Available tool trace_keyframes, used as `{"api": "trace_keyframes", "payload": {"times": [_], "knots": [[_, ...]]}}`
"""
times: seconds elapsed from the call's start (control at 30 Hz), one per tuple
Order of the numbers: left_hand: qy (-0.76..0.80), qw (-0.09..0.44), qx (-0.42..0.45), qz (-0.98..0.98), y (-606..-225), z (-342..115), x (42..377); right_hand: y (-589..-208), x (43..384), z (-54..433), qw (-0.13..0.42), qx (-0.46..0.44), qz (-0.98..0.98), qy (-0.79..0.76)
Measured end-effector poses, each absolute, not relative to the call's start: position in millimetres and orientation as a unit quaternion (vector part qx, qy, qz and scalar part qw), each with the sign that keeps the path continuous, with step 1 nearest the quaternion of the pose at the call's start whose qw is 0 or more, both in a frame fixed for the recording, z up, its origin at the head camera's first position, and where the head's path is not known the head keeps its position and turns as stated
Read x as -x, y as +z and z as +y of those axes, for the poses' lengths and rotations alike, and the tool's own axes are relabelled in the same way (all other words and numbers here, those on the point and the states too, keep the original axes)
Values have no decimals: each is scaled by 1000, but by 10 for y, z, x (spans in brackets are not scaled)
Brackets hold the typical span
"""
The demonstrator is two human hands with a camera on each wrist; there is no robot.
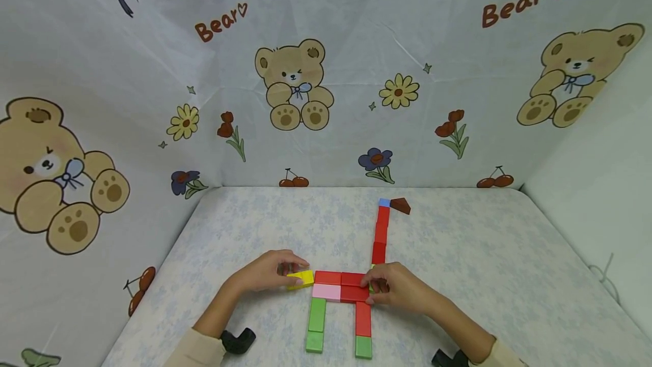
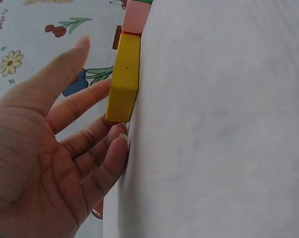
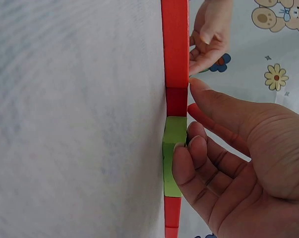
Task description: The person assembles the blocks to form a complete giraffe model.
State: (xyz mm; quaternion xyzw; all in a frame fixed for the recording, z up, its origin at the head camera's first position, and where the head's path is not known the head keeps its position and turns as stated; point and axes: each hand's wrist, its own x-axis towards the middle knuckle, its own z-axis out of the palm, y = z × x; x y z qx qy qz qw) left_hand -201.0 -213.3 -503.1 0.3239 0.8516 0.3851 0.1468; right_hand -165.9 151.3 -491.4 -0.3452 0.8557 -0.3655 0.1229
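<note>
A flat animal-like figure of coloured blocks lies on the table. My left hand (image 1: 267, 271) is at a yellow block (image 1: 304, 278) touching the body's left end. In the left wrist view its fingertips are along that block's far side, while the thumb stands apart. My right hand (image 1: 402, 287) reaches the body's right end, thumb and fingertips at the red blocks (image 3: 176, 44) and a light green block (image 3: 174, 168), with loosely bent fingers. A pink block (image 1: 326, 293) lies in the body's lower row. Green blocks (image 1: 317, 314) form one leg; a red block (image 1: 363, 319) above a green one (image 1: 364, 348) forms the other.
A column of red blocks (image 1: 381, 233) runs away from the body to a blue block (image 1: 384, 203) and a brown angular block (image 1: 400, 205) near the table's back edge. Behind stands a bear-printed sheet (image 1: 346, 4). Black wrist mounts (image 1: 238, 341) sit by the sleeves.
</note>
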Motion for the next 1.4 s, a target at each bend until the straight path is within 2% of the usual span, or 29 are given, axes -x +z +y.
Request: {"api": "trace_keyframes", "payload": {"times": [0.27,0.5,0.8,1.2,1.4], "knots": [[408,176,-251,860,-5044,-2125,2005,-4896,1635,1528,129,337,858,-367],[428,177,-249,851,-5064,-2143,2051,-4897,1652,1530,125,339,857,-368],[439,182,-225,850,-5176,-2210,2017,-4933,1655,1486,147,333,851,-378],[416,194,-235,857,-5054,-2331,2066,-4690,1734,1620,107,321,854,-396],[396,176,-247,867,-4930,-2442,2064,-4569,1757,1795,85,293,867,-394]]}}
